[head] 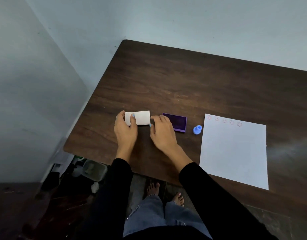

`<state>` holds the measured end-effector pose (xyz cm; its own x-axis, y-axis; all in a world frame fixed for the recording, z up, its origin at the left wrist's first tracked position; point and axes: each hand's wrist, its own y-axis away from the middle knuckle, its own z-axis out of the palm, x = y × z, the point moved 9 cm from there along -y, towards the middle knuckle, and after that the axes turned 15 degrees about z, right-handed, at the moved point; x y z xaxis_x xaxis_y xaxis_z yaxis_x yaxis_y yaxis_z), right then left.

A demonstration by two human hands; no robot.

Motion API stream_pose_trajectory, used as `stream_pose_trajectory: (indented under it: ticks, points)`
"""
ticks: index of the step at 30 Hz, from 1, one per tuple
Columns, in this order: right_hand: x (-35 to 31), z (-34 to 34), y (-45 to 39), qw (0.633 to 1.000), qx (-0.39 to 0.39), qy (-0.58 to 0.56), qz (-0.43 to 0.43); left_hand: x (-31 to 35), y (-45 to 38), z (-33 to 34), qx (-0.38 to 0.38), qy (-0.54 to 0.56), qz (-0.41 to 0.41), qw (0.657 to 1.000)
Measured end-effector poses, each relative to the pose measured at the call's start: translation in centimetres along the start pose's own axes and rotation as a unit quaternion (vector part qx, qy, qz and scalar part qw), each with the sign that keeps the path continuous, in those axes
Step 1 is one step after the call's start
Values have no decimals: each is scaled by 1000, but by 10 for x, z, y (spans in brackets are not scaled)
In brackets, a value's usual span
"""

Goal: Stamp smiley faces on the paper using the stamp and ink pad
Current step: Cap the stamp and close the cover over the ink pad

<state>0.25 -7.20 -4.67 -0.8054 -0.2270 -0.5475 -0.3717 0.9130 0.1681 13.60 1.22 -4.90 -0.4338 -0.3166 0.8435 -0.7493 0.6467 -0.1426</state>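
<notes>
A white sheet of paper (234, 151) lies on the right of the dark wooden table (184, 80), with several faint red smiley faces (224, 120) along its top edge. A small blue stamp (197, 129) stands just left of the paper. Left of it sits the purple ink pad (176, 122), uncovered. Further left lies a white rectangular lid (140, 118). My left hand (126, 130) grips the lid's left end, fingers over its top. My right hand (162, 130) touches the lid's right edge with its fingertips, beside the ink pad.
The table stands in a corner against pale walls (45, 66). Under its left edge sit a clear plastic container (93, 169) and other clutter on the floor. My bare feet (165, 193) show below the table's front edge.
</notes>
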Motion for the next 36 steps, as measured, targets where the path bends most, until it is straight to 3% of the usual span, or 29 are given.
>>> stream_pose_trajectory:
  ticks: [8,14,18,24,36]
  points:
    - [-6,26,2,1000,-4,23,15,-17,12,3,9,-8,11,1000]
    - [-3,8,7,995,46,-81,42,0,17,2,76,32,20,996]
    - [26,-21,15,978,123,-136,104,22,22,31,43,52,45,997]
    - [77,-31,27,959,146,-140,197,36,37,75,-33,52,53,997]
    - [96,-29,27,947,156,-158,234,35,41,93,-68,36,59,995]
